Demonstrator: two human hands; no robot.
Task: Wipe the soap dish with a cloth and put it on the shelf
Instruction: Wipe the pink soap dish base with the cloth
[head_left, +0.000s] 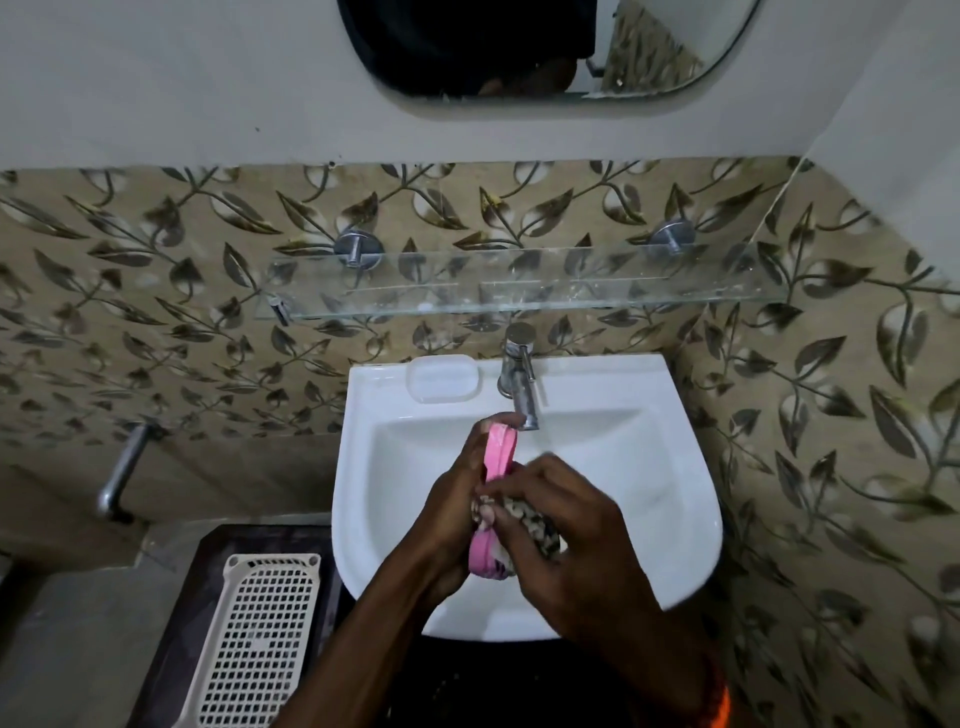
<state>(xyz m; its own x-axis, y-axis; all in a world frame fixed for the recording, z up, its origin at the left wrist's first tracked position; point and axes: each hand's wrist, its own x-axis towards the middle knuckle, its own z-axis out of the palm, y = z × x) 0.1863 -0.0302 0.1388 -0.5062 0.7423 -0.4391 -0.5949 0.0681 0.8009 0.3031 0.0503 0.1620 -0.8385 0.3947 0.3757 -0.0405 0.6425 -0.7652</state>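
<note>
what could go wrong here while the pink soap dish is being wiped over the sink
1. The left hand holds the pink soap dish on edge while the right hand presses the cloth against it; it could slip into the sink.
2. The faucet sits close to the dish's top and could get knocked.
3. The glass shelf looks narrow, so placement may be precarious.

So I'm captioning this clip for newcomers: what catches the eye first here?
The pink soap dish, held on edge over the white sink by the left hand while the right hand presses a patterned cloth against it. Behind, an empty glass shelf crosses the leaf-patterned tiles.
</note>
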